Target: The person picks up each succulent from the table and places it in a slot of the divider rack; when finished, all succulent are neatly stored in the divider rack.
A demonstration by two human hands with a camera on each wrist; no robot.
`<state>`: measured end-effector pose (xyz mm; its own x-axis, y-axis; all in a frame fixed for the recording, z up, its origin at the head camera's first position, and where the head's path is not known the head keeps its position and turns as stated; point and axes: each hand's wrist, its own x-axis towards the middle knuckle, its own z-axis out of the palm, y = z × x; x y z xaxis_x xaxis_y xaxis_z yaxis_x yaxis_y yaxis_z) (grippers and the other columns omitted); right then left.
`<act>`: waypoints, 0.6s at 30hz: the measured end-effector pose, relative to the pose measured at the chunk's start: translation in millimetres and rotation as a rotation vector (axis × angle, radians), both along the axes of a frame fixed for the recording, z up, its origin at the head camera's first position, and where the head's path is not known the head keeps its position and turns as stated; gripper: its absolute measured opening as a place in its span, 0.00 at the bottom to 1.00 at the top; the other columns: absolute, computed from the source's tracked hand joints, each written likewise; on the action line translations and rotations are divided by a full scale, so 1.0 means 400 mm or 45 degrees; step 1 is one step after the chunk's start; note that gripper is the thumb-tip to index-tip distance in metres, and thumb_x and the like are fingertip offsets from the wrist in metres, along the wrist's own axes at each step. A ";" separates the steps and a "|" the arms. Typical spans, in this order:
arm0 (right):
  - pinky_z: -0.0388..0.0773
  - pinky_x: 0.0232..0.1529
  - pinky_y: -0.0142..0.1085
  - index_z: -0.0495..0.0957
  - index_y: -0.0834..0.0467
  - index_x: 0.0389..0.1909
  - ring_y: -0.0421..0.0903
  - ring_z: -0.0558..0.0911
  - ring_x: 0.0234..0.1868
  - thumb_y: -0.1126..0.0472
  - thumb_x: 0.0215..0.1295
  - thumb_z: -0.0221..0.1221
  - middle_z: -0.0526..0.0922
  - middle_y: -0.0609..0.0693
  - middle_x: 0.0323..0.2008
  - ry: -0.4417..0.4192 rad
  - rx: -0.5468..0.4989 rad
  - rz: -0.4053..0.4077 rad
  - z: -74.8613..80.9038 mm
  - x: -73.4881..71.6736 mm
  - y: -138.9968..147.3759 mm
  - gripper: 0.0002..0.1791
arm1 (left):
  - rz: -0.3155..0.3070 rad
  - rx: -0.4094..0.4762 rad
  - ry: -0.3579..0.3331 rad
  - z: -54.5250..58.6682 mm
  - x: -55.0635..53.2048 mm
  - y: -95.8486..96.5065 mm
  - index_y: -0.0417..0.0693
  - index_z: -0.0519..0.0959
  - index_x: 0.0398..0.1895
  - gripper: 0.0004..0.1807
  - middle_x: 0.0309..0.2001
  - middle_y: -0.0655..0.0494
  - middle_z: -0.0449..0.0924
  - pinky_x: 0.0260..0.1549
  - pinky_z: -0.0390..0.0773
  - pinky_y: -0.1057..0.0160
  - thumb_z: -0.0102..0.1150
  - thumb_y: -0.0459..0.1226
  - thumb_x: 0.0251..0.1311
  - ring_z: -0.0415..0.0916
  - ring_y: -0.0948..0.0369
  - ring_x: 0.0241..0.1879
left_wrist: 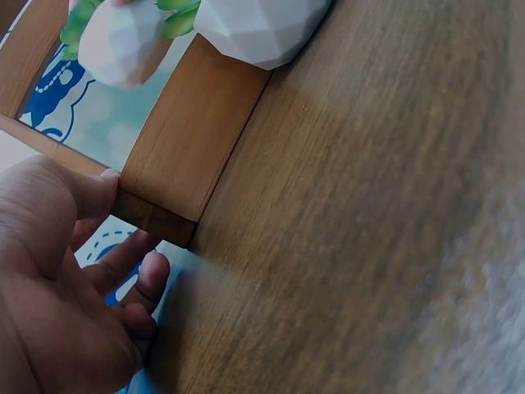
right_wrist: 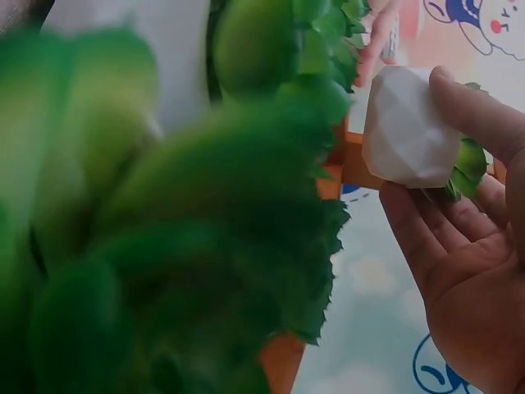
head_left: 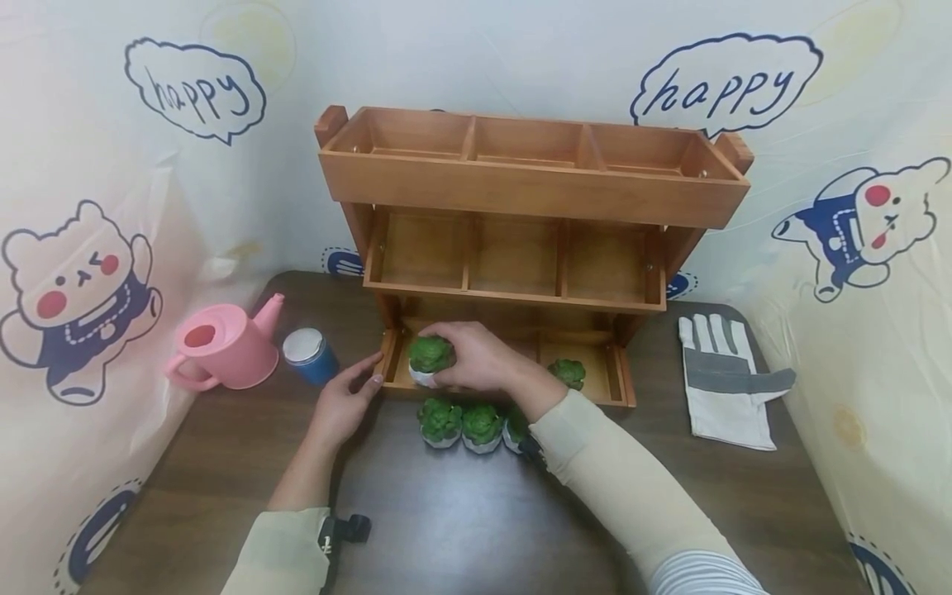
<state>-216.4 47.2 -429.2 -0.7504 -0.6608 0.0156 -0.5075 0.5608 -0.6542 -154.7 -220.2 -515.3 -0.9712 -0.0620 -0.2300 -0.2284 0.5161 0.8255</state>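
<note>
My right hand (head_left: 479,355) grips a small potted succulent (head_left: 430,354) by its white faceted pot, over the left part of the bottom tier (head_left: 402,387) of a brown wooden shelf (head_left: 521,194). In the right wrist view, thumb and fingers clasp the pot (right_wrist: 410,131), which lies sideways there. My left hand (head_left: 345,405) holds the left end of that tier, thumb at the board's corner (left_wrist: 156,215) and the other fingers loosely bent. Another succulent (head_left: 568,372) is in the tier's right part. In front stand succulents in a row (head_left: 481,426), one partly hidden by my right sleeve.
Left of the shelf are a pink watering can (head_left: 234,351) and a blue can with a pale lid (head_left: 311,357). A white and grey glove (head_left: 725,384) lies at the right. Patterned cloth (head_left: 476,58) surrounds the dark wooden table (head_left: 461,512).
</note>
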 end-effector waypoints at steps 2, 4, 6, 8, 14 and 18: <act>0.81 0.49 0.33 0.74 0.51 0.70 0.38 0.82 0.46 0.53 0.57 0.77 0.82 0.45 0.55 -0.018 0.002 0.002 -0.004 -0.003 -0.009 0.40 | -0.001 0.001 0.009 0.000 0.000 0.000 0.69 0.69 0.77 0.29 0.78 0.47 0.63 0.69 0.59 0.30 0.54 0.55 0.76 0.57 0.41 0.77; 0.81 0.51 0.33 0.74 0.51 0.71 0.38 0.82 0.47 0.54 0.57 0.77 0.82 0.45 0.56 -0.024 0.012 0.001 -0.008 -0.006 -0.019 0.40 | -0.001 0.001 0.017 -0.001 0.001 0.000 0.68 0.69 0.77 0.28 0.78 0.47 0.63 0.70 0.59 0.30 0.54 0.55 0.76 0.57 0.41 0.77; 0.79 0.55 0.35 0.74 0.51 0.70 0.39 0.80 0.51 0.53 0.58 0.77 0.82 0.45 0.58 -0.009 0.033 -0.003 -0.012 -0.007 -0.029 0.39 | -0.004 0.001 0.024 -0.001 0.001 -0.002 0.68 0.69 0.77 0.28 0.78 0.47 0.63 0.70 0.58 0.30 0.54 0.55 0.76 0.57 0.41 0.77; 0.78 0.59 0.37 0.74 0.50 0.70 0.39 0.80 0.54 0.53 0.58 0.77 0.82 0.45 0.59 -0.004 0.047 -0.011 -0.016 -0.007 -0.039 0.39 | -0.003 0.004 0.024 -0.001 0.001 -0.003 0.68 0.69 0.77 0.28 0.78 0.47 0.63 0.70 0.57 0.30 0.54 0.55 0.76 0.57 0.42 0.77; 0.76 0.64 0.40 0.73 0.50 0.71 0.41 0.79 0.59 0.52 0.59 0.76 0.81 0.46 0.63 0.010 0.069 -0.034 -0.034 -0.009 -0.063 0.39 | 0.000 0.010 0.023 -0.003 -0.001 -0.003 0.68 0.69 0.77 0.29 0.78 0.48 0.64 0.70 0.58 0.30 0.53 0.56 0.75 0.57 0.42 0.77; 0.76 0.64 0.40 0.72 0.49 0.72 0.42 0.79 0.59 0.53 0.60 0.76 0.80 0.47 0.64 -0.015 0.075 -0.066 -0.043 -0.011 -0.075 0.39 | 0.001 0.007 0.040 -0.006 -0.003 -0.004 0.68 0.70 0.76 0.29 0.77 0.47 0.65 0.70 0.59 0.31 0.54 0.56 0.75 0.58 0.42 0.76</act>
<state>-220.8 17.4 -446.3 -0.7834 -0.6208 -0.0313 -0.4693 0.6238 -0.6250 -155.8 -221.7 -517.7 -0.9779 -0.0615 -0.1999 -0.2029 0.5115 0.8350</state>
